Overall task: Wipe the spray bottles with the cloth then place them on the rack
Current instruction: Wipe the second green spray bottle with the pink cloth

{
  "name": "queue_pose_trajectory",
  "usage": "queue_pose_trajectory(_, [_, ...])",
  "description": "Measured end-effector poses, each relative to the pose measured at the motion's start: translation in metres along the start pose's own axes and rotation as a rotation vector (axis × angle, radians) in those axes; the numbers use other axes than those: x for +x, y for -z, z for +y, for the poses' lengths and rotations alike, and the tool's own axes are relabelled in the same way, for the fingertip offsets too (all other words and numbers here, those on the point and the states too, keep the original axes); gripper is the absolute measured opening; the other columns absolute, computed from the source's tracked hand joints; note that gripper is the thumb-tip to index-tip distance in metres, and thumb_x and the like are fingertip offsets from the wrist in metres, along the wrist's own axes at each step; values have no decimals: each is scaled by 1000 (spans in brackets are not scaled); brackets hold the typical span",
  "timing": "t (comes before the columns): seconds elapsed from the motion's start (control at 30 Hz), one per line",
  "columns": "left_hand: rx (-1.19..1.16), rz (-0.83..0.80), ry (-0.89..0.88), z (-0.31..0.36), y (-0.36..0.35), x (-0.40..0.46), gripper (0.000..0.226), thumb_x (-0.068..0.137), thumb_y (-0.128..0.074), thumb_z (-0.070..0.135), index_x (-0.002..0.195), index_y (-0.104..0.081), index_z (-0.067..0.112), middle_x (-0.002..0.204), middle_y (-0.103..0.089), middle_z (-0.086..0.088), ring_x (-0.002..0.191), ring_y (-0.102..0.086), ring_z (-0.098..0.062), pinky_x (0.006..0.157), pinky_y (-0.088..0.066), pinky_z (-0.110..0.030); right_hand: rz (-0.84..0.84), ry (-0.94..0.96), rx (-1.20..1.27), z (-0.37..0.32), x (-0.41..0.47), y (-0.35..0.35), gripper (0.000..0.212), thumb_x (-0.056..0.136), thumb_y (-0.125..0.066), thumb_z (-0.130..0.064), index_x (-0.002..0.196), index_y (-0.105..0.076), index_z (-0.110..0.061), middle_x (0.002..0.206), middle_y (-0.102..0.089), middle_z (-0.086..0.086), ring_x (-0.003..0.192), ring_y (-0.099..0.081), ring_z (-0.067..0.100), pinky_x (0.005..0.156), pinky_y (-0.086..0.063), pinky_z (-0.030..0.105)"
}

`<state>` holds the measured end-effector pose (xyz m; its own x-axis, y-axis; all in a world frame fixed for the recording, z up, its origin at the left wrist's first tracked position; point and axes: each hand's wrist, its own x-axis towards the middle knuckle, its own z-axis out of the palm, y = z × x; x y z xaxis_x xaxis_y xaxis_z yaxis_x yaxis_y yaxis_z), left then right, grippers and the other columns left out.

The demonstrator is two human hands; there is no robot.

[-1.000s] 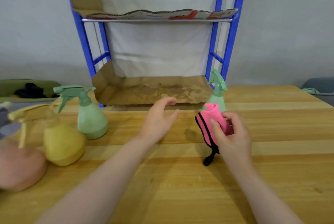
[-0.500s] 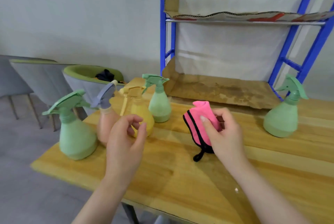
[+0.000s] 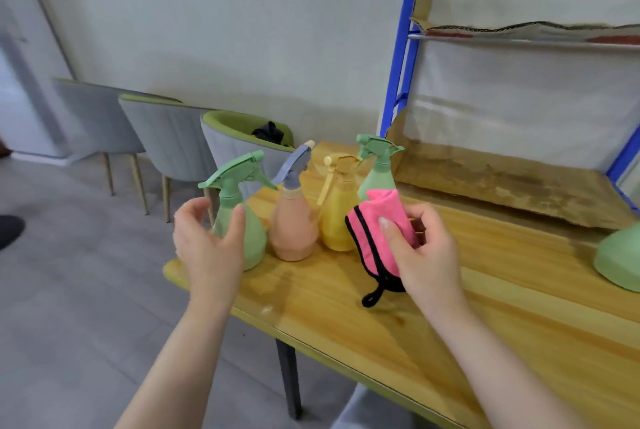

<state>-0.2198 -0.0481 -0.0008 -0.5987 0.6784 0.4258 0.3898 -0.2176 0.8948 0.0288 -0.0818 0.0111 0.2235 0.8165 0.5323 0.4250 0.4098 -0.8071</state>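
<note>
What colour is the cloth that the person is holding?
Bright pink with black trim and a black loop, held in the right hand; the cloth shows clearly in the head view.

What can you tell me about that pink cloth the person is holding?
The pink cloth looks like soft, fuzzy microfibre, bright pink with black trim along its edges and a black hanging loop dangling at the bottom, just over the wooden table. It is folded or bunched, held upright. The right hand grips it, thumb pressed on the front. It partly hides the yellow spray bottle behind it.
</note>
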Motion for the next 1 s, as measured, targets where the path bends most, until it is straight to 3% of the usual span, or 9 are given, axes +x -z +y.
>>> queue_pose_trajectory(0.13, [14,-124,65,6,-4,17,48,89,-68,39,128,-54,16,116,-54,12,111,-49,-7,98,-38,-29,21,-4,-9,-4,-1,4,9,91,-70,-25,90,-61,-23,80,-66,2,73,-61,24,64,-52,48])
queue_pose_trajectory(0.27, [-38,-106,72,10,-4,18,33,91,-67,33,118,-63,14,109,-62,6,107,-56,-12,87,-38,-24,42,-49,7,0,-3,12,10,91,-69,-25,87,-60,-22,78,-66,1,71,-61,20,63,-51,46])
queue_pose_trajectory(0.47, [-72,-120,-21,19,8,3,11,91,-68,27,102,-63,27,100,-66,8,103,-60,-16,85,-46,-31,43,-81,6,3,-9,25,9,92,-68,-24,89,-61,-20,79,-66,4,67,-60,15,57,-50,36])
queue_pose_trajectory(0.57, [-119,-159,-67,34,13,-10,10,93,-66,26,101,-63,30,99,-66,11,102,-60,-16,85,-48,-35,43,-86,-1,5,-9,34,7,92,-68,-26,90,-62,-22,78,-66,3,69,-61,18,60,-51,43])
queue_pose_trajectory(0.7, [-216,-310,-109,63,20,-33,18,92,-67,25,91,-64,42,92,-69,23,93,-60,-2,84,-49,-34,67,-89,28,8,-8,52,4,92,-68,-25,90,-65,-26,81,-67,-1,70,-61,17,60,-50,38])
queue_pose_trajectory(0.8, [-329,-466,-83,84,18,-55,14,84,-67,37,98,-70,39,99,-72,5,98,-63,-24,90,-51,-53,104,-120,56,13,-5,68,2,92,-69,-26,90,-68,-26,84,-70,-9,72,-62,7,61,-49,28])
queue_pose_trajectory(0.83, [-380,-517,-66,90,14,-63,15,82,-68,38,97,-71,38,98,-72,0,95,-64,-28,88,-50,-54,113,-137,71,16,-4,73,2,92,-69,-28,90,-69,-26,85,-71,-10,73,-62,5,63,-48,27])
queue_pose_trajectory(0.93, [-465,-651,-57,106,-4,-84,23,77,-71,46,95,-73,33,97,-71,-8,86,-61,-30,79,-49,-46,124,-185,119,23,2,92,9,93,-68,-30,92,-71,-21,87,-73,-4,78,-64,10,69,-49,31])
queue_pose_trajectory(1.0, [-502,-725,-56,115,-22,-94,22,80,-71,42,96,-74,26,93,-74,2,86,-65,-20,80,-49,-38,140,-201,140,27,8,106,11,94,-66,-29,91,-72,-20,88,-73,-1,80,-65,14,72,-49,34])
